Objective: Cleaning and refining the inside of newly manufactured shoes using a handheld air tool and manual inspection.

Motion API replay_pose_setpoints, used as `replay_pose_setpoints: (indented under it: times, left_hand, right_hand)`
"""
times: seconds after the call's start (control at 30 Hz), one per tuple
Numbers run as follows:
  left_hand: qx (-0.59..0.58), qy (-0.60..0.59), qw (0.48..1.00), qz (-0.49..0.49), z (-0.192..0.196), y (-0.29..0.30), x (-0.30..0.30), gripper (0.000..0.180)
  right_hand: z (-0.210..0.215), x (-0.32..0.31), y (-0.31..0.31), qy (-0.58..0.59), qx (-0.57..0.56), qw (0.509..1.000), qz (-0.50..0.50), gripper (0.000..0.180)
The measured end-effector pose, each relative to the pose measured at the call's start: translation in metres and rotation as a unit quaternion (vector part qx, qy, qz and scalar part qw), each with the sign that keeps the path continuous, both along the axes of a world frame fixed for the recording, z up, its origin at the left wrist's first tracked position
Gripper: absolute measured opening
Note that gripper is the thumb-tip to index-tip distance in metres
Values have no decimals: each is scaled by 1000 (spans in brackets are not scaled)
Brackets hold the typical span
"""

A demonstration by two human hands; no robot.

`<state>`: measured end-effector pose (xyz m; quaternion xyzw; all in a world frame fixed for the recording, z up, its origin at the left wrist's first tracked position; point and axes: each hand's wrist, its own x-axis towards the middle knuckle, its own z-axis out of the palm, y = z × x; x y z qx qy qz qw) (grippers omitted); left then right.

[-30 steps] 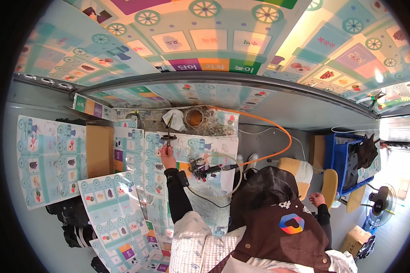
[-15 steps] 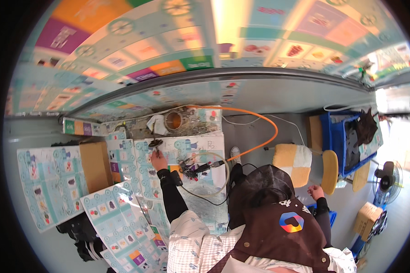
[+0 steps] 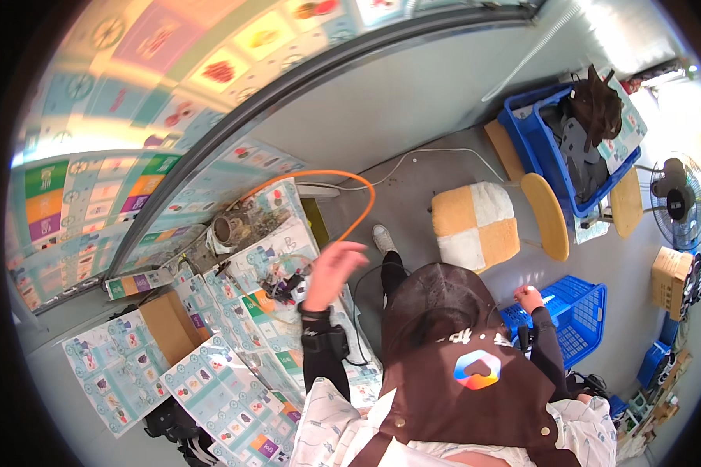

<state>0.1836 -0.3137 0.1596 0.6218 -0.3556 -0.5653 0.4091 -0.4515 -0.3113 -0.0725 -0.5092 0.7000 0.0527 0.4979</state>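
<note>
Below, one left hand (image 3: pixel 333 268) is raised above the printed sheets (image 3: pixel 234 389), fingers loosely spread and blurred, gripping nothing. One right hand (image 3: pixel 528 299) rests at the rim of the nearer of two blue crates (image 3: pixel 580 327); its fingers are too small to read. One dark tool (image 3: pixel 282 285) lies on the sheets just left of the left hand, long axis running left to right. One orange hose (image 3: pixel 350 198) arcs above it. One checked cushion (image 3: pixel 475 226) and one fan (image 3: pixel 678 202) stand apart.
</note>
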Motion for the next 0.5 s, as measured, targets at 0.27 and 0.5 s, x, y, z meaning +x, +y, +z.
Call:
replay_pose_setpoints:
  times: [0.27, 0.5]
  left_hand:
    - [260, -269, 905, -200, -385, 2, -125, 60]
    - [420, -379, 807, -166, -555, 47, 25, 32]
  right_hand:
    - [-5, -105, 69, -42, 27, 988, -149, 20]
    - [-9, -152, 196, 96, 72, 981, -155, 17]
